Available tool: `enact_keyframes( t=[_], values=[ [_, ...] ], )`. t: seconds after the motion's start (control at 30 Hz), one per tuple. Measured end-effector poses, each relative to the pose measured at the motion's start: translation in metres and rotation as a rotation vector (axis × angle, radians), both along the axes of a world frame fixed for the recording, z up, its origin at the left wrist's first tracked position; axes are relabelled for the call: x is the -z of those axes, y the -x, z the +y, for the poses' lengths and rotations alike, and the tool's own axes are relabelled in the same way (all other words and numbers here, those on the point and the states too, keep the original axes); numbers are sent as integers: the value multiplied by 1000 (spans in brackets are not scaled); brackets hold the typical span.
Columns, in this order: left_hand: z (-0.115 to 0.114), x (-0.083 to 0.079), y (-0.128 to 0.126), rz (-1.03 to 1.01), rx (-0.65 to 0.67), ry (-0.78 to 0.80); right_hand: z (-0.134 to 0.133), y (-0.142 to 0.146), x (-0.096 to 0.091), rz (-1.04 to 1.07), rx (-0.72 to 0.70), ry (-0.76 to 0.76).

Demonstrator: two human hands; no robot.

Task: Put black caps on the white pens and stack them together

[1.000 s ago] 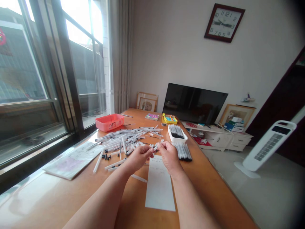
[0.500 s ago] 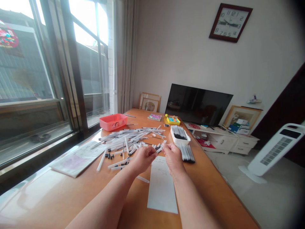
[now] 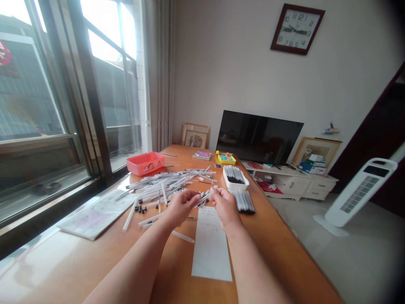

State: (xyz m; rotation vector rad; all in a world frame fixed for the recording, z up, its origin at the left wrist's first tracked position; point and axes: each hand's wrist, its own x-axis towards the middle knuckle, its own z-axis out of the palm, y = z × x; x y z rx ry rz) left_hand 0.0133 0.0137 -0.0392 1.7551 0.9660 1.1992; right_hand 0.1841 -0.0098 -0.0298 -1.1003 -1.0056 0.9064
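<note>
My left hand (image 3: pixel 183 207) is closed in a pinch over the tabletop, and whatever sits between its fingertips is too small to make out. A short gap to its right, my right hand (image 3: pixel 225 207) has thumb and fingers pressed together, with a small whitish pen part showing at their tips. Behind and between the hands lie short clear and black pen pieces (image 3: pixel 204 197). A large loose pile of clear pen barrels (image 3: pixel 164 185) spreads beyond my left hand. Under my right wrist is a long white paper sheet (image 3: pixel 211 249) with handwriting at its top.
Right of my right hand lies a row of black-tipped pens (image 3: pixel 242 202), with a white tray (image 3: pixel 238 185) of pens behind. Black caps (image 3: pixel 139 208) lie left, near a booklet (image 3: pixel 95 217). A red basket (image 3: pixel 145 164) and yellow box (image 3: pixel 226 158) stand farther back.
My hands have moved slightly apart, and the left fingers look a little looser. The whole view has shifted a little, so the room appears farther left.
</note>
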Motion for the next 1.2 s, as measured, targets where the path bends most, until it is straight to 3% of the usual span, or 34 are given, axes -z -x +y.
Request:
enact_keyframes(
  t=[0.13,0.27,0.43,0.63,1.2],
  values=[
    [25,11,26,-17,-437,4,5,-11,1,111,191,-33],
    [32,16,38,317,-621,-79,7,-18,0,159,270,-49],
    [18,18,23,761,-511,-269,8,-20,-4,205,295,-72],
    [13,24,9,957,-385,-264,10,-22,-4,188,332,-50],
    [12,19,3,874,-479,-149,12,-19,-1,151,313,-43]
  ],
)
